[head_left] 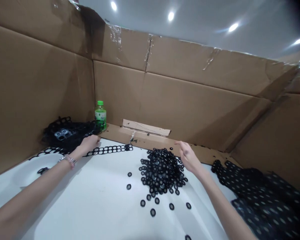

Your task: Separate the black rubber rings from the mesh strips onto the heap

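Note:
My left hand (89, 144) is closed beside the black pile at the left; what it holds, if anything, is hidden. A black strip with rows of round holes (110, 150) runs under that wrist and out to the right, with a small black clump on its far end. My right hand (187, 156) is above the right edge of a heap of small black rings with grey centres (162, 170). Its index finger points left and the other fingers curl; nothing shows in it. One loose ring (171, 148) lies just below that fingertip. Several more lie in front of the heap.
Tall cardboard walls (180, 106) surround the white work surface (90, 203). A green-capped bottle (100, 116) stands in the back left corner by tangled black scrap (72, 131). At left is a white bowl (22, 173); at right, dark perforated sheets (260, 196). A cardboard strip (146, 127) lies behind.

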Action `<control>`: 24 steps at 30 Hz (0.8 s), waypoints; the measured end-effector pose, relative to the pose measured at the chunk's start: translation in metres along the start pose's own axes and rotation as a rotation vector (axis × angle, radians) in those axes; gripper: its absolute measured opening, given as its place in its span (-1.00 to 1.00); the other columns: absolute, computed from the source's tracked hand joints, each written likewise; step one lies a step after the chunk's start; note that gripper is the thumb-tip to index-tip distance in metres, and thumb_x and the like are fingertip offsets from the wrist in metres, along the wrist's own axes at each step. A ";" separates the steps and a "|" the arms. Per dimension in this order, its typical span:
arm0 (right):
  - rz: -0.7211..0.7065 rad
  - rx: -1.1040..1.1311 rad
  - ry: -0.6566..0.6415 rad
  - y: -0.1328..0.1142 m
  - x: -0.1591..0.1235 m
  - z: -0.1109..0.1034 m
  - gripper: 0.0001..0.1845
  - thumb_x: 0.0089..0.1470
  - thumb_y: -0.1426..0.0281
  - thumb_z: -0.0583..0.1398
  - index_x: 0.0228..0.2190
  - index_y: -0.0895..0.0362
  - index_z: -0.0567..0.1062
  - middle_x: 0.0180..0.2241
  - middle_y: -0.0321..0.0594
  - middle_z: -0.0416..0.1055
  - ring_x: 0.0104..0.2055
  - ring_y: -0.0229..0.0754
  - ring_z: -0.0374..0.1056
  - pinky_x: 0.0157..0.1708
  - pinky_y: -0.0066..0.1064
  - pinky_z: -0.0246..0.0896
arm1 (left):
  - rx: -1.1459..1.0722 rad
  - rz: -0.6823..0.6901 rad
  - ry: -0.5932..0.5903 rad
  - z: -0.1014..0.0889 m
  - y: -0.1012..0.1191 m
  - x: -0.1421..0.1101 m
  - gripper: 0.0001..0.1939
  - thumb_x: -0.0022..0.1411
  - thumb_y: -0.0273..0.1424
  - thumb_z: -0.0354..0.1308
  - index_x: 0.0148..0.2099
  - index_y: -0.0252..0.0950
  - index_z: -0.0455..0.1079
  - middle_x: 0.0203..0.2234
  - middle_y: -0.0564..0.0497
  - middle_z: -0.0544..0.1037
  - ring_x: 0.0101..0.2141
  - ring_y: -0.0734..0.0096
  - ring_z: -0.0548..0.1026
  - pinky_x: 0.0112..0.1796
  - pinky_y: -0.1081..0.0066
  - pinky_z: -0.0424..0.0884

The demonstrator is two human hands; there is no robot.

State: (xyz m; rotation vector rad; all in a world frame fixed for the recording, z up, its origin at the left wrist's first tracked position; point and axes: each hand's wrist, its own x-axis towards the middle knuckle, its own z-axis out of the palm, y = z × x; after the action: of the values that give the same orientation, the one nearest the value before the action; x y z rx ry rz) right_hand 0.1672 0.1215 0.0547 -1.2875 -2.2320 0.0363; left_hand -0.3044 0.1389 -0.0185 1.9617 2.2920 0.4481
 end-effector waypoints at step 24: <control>0.141 -0.347 -0.408 -0.002 0.196 0.187 -0.69 0.11 0.31 0.11 -0.12 0.19 0.35 -0.11 -0.13 0.32 -0.15 -0.15 0.31 -0.19 -0.19 0.27 | 0.241 -0.027 0.210 0.067 0.031 -0.030 -0.51 0.23 -0.31 -0.17 0.08 -0.53 0.25 0.06 -0.40 0.27 0.09 -0.06 0.17 0.05 -0.07 -0.08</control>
State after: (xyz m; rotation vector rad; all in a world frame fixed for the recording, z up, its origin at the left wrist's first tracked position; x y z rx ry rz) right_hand 0.0011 0.3243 -0.0141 -1.7539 -2.5639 -0.0418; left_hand -0.2527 0.1247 -0.0776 2.0755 2.6090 0.4108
